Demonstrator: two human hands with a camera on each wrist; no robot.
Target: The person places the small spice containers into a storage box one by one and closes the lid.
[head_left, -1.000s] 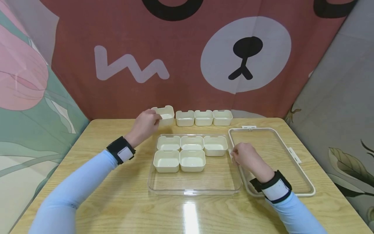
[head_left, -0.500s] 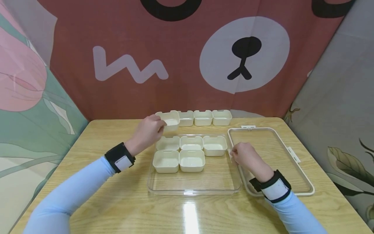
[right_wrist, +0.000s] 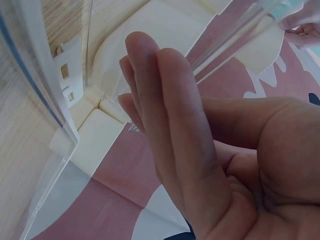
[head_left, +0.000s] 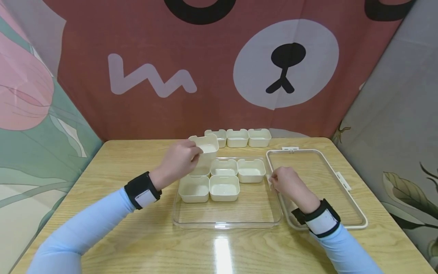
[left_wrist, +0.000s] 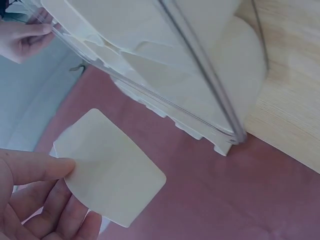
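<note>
My left hand (head_left: pixel 181 160) pinches a cream plastic cup (head_left: pixel 208 145) by its near-left side, holding it above the back-left part of a clear plastic box (head_left: pixel 226 225). In the left wrist view the thumb presses the held cup's (left_wrist: pixel 112 170) outer wall, with the other fingers curled beneath. Several like cups stand in the box; one of them, a front-left cup (head_left: pixel 194 189), sits just right of the left hand. At the box's right rim my right hand (head_left: pixel 291 184) grips the edge between thumb and fingers; the exact contact is hidden in the right wrist view.
Three more cream cups (head_left: pixel 237 138) stand in a row along the back of the wooden table (head_left: pixel 137 236). Right of the box lies a clear lid with a white frame (head_left: pixel 356 201) and side latches. A printed cloth (head_left: pixel 150 114) hangs behind the table.
My left hand has carried the cup right and toward the front, from beside the back row to over the box's back-left corner. The right hand has stayed at the rim.
</note>
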